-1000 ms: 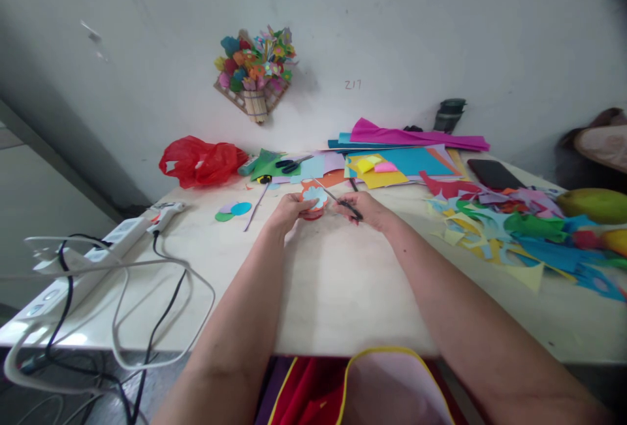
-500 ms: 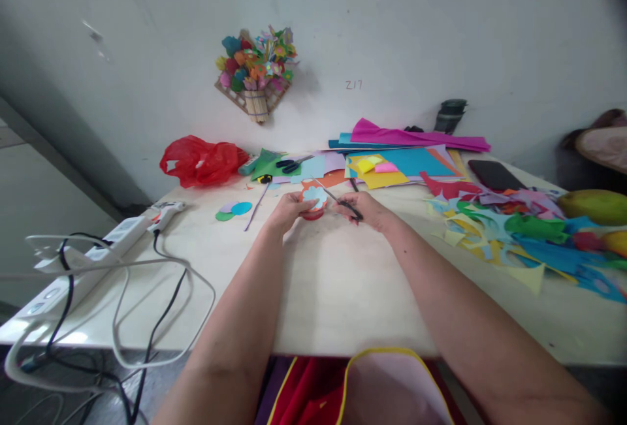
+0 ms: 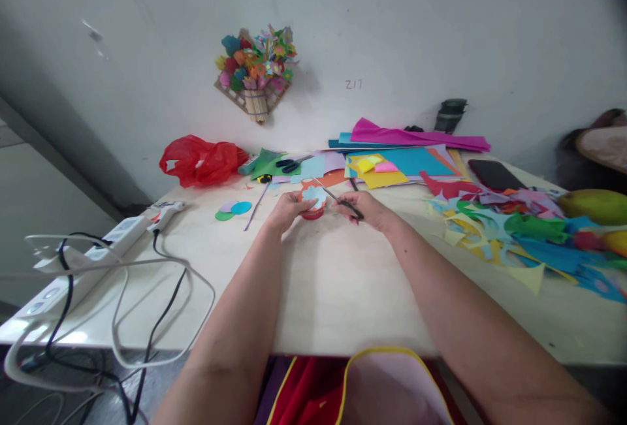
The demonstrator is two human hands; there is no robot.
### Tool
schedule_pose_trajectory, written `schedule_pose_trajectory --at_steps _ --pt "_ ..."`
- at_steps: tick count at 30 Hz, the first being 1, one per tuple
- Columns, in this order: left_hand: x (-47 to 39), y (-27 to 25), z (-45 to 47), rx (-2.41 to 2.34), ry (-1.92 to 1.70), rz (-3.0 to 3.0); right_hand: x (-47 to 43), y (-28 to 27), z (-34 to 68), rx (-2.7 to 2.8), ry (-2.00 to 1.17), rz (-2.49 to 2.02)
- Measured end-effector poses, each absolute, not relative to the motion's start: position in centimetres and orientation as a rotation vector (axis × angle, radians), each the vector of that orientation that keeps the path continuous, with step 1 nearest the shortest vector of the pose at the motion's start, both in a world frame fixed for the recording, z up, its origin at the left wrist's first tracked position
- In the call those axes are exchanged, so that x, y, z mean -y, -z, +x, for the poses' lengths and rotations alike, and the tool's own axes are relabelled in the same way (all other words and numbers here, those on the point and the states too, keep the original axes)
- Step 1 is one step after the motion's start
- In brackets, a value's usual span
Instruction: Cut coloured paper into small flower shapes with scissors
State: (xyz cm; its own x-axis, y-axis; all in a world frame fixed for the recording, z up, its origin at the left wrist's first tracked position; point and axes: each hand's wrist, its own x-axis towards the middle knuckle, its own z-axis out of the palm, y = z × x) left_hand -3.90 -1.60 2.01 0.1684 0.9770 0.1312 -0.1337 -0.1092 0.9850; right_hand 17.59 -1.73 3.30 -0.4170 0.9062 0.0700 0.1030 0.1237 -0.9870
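Between thumb and fingers, my left hand [image 3: 289,210] pinches a pale blue paper flower [image 3: 315,198] lying against orange and red paper. My right hand [image 3: 361,205] is wrapped round the dark handles of a pair of scissors [image 3: 351,209]. The blades point up and left, close to the right edge of the flower; whether they touch the paper I cannot tell. Left of my left hand lie paper circles [image 3: 241,207] in blue, green and lilac, and a thin purple strip [image 3: 257,208]. A second pair of scissors [image 3: 289,165] rests on green paper behind.
Coloured paper sheets [image 3: 416,162] are stacked at the back. Paper scraps [image 3: 490,229] cover the right side, near a dark phone [image 3: 496,175]. A red plastic bag [image 3: 200,160] sits back left. A power strip [image 3: 93,262] with loose cables runs along the left edge.
Almost nothing differs. The flower and the scissors have shifted very slightly; both hands keep their hold.
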Motion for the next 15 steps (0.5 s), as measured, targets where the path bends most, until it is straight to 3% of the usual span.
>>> schedule_pose_trajectory --at_steps 15 --pt "1.65 -2.17 -3.88 -0.929 -1.207 1.281 2.22 -3.94 17.46 1.644 -1.371 -1.037"
